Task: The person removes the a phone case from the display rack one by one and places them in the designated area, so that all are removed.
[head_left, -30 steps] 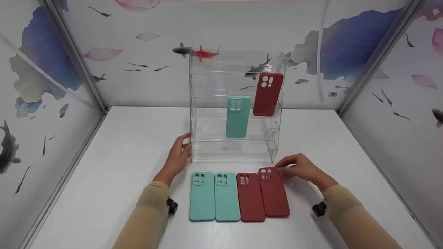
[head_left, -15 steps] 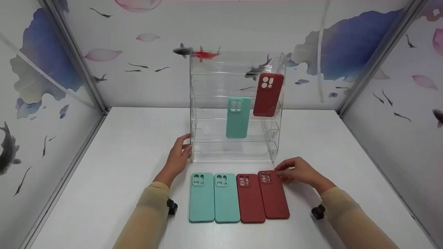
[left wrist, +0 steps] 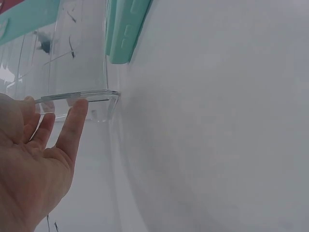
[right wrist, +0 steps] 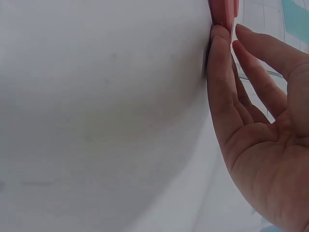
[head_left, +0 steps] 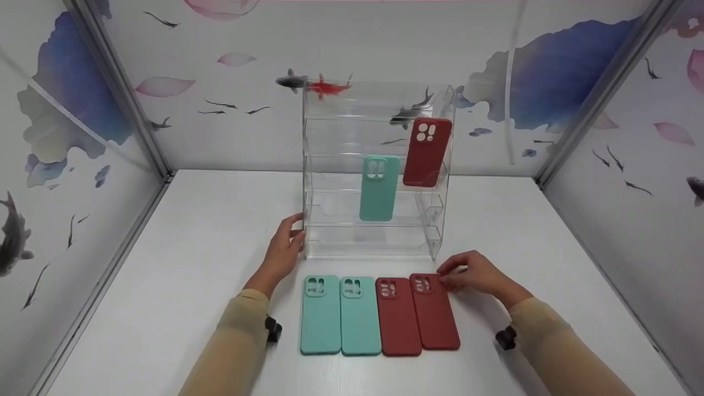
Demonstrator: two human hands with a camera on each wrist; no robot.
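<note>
Four phone cases lie in a row on the white table: two teal [head_left: 320, 313] [head_left: 360, 314] and two red [head_left: 397, 316] [head_left: 434, 313]. My right hand [head_left: 448, 278] touches the top right corner of the rightmost red case with relaxed fingers; the right wrist view shows a fingertip [right wrist: 219, 36] against the red case's edge [right wrist: 223, 9]. My left hand [head_left: 294, 231] rests with straight fingers against the left edge of a clear acrylic rack [head_left: 374, 242]. The left wrist view shows those fingers [left wrist: 77, 108] at the rack's base [left wrist: 99, 96]. In the rack stand a teal case [head_left: 378, 188] and a red case [head_left: 426, 151].
The rack stands at the middle back of the table [head_left: 192, 264]. Patterned walls with metal corner posts [head_left: 118, 93] [head_left: 594, 93] close in the left, back and right sides. Small black wrist cameras [head_left: 273, 329] [head_left: 505, 336] sit on both sleeves.
The rightmost red case has slid slightly toward me and settled flat beside its red neighbour, with my right hand following it. My left hand has stayed on the rack.
</note>
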